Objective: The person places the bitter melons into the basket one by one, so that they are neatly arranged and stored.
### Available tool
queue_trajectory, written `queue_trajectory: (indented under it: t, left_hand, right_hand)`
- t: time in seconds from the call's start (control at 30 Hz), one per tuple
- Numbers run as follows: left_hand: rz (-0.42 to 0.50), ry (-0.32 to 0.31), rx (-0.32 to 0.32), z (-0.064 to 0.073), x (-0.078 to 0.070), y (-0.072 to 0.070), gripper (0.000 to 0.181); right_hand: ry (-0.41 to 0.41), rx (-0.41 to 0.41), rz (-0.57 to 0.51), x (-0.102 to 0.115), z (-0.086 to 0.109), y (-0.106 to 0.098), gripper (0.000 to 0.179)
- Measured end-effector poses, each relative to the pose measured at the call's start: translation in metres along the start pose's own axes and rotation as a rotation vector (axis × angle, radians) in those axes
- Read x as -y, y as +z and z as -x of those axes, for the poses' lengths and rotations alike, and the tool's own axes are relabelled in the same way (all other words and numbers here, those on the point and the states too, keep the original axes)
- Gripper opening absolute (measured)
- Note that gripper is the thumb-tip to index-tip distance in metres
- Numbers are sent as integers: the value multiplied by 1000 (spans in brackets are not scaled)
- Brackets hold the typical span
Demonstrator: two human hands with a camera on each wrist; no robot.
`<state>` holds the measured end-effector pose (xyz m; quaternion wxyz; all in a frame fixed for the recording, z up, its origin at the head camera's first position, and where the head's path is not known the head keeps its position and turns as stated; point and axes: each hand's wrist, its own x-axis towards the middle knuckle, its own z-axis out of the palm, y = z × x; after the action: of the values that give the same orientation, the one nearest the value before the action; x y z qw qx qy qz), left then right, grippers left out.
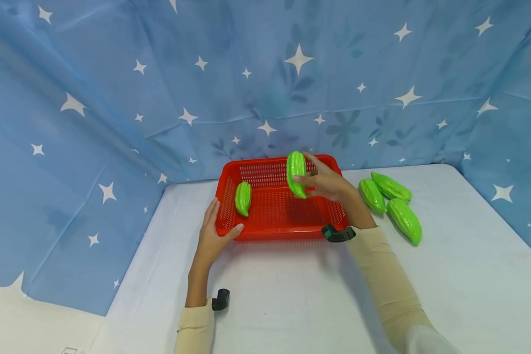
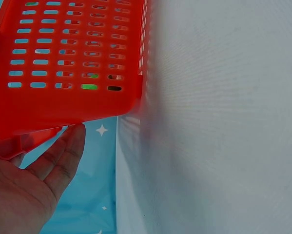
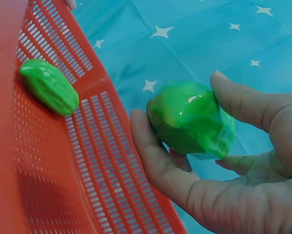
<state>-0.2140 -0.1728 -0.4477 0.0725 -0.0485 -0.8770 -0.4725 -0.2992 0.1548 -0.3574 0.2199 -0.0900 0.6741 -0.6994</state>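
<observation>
My right hand [image 1: 329, 183] grips a bright green bitter melon [image 1: 296, 169] between thumb and fingers, holding it upright over the right part of a red plastic basket [image 1: 283, 231]. In the right wrist view the held melon [image 3: 192, 119] has a glossy wrap. Inside the basket, against its left end, lies another bitter melon [image 1: 243, 198]. With fingers extended along the outside and the thumb at the front rim, my left hand [image 1: 210, 242] touches the basket's front left corner. The left wrist view has those fingers [image 2: 68, 158] right under the rim.
Three more bitter melons [image 1: 391, 201] lie close together on the white tabletop [image 1: 283, 300], right of the basket. Behind the basket hangs a blue cloth [image 1: 230, 73] with white stars, which also runs along both sides of the table.
</observation>
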Motion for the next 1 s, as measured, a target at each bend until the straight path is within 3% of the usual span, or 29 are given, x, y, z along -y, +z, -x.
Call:
queue_trajectory:
  t: [0.17, 0.37, 0.67, 0.9, 1.0]
  left_hand:
    - [8, 10, -8, 0, 0, -2, 99]
    - [3, 2, 0, 1, 0, -1, 99]
    - [0, -7, -9, 2, 0, -1, 99]
    - [8, 0, -16, 1, 0, -1, 98]
    - [8, -1, -9, 0, 0, 1, 98]
  right_hand:
    - [43, 33, -17, 3, -18, 11, 84]
    - [86, 28, 36, 3, -36, 25, 80]
    - [218, 34, 111, 1, -65, 44, 88]
    - [366, 62, 147, -11, -87, 55, 94]
    - [427, 69, 213, -18, -92, 55, 93]
